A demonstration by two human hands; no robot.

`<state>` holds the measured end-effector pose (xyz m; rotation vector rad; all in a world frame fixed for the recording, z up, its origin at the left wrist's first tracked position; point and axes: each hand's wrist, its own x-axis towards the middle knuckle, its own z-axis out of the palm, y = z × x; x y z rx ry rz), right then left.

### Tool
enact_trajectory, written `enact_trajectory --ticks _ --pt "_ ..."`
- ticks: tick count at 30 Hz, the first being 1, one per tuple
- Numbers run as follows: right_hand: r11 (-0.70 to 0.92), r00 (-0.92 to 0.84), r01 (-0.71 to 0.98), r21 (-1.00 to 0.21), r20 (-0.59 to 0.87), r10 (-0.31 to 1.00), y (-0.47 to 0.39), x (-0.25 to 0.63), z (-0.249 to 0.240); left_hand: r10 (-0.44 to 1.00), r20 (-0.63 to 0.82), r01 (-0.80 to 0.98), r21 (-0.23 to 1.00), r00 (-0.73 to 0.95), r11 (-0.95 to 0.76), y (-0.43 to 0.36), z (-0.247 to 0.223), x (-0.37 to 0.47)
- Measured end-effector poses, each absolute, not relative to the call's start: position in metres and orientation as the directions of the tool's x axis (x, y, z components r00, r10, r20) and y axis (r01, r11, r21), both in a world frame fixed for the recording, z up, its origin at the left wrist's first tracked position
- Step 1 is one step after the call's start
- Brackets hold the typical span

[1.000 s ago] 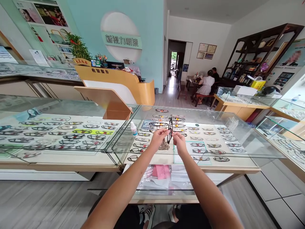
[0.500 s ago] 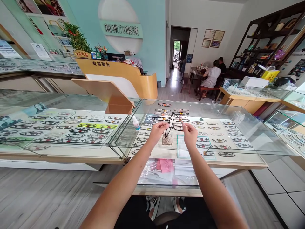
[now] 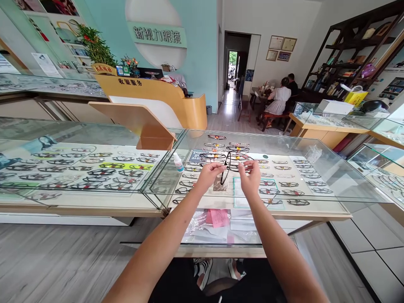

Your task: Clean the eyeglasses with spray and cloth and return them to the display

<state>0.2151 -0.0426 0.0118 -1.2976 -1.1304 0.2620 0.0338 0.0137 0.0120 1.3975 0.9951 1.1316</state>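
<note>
Right hand point(image 3: 250, 176) has opened slightly — left hand point(image 3: 208, 175) pinches black glasses point(image 3: 226, 163).

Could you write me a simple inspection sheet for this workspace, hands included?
Surface: glass display case, rows of eyeglasses inside.
Job's things: black glasses frame, held upright above the case.
Clutter: small white bottle, patterned brown cloth or packet; pink paper in the lower compartment.
Grips: left hand pinches the frame; right hand is close beside it, contact unclear.
Cables: nothing seen.
Surroundings: yellow-brown counter, seated person in white, dark shelving.
</note>
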Motion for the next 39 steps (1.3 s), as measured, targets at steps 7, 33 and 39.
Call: enact_trajectory --ticks 7,33,39 --pt "0.281 0.345 0.426 -0.86 0.442 0.828 -0.041 0.203 0.006 0.939 0.115 -0.07 0.993 0.325 -0.098 0.005 0.013 0.043" --pt "0.054 0.472 0.322 -0.945 0.21 0.856 -0.033 0.215 0.001 0.999 0.043 -0.346 0.937 -0.017 -0.046 0.026 0.018 0.021" --pt "0.067 0.46 0.454 -0.889 0.298 0.837 -0.034 0.215 0.001 0.997 0.069 -0.328 0.942 -0.034 -0.076 0.027 0.018 0.02"
